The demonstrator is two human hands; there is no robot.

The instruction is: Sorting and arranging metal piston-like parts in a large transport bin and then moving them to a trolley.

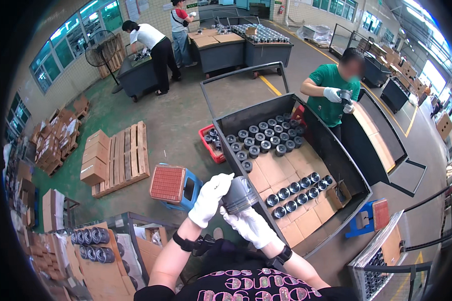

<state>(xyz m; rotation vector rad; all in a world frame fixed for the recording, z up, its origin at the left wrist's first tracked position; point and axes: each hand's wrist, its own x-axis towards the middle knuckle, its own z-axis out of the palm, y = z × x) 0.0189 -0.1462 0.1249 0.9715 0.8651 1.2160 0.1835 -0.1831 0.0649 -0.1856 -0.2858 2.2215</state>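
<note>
A grey metal piston (240, 196) with ring grooves is held up before me, tilted, between both white-gloved hands. My left hand (211, 200) is closed round its left side, while my right hand (250, 227) grips its lower edge from beneath. Just beyond stands a dark metal cart (338, 150) lined with cardboard (278, 174). Several pistons (265, 146) stand in rows at its far end. Nearer to me, two rows of pistons (291, 206) show shiny ends. A small cardboard box (340, 193) sits in the cart's near right part.
At the left are a blue stool (178, 185) with a red-brown top, a wooden pallet (129, 155) with cartons (94, 160), and pistons on cardboard (96, 245). A red crate (212, 144) adjoins the cart. A co-worker in green (331, 90) handles another piston across it.
</note>
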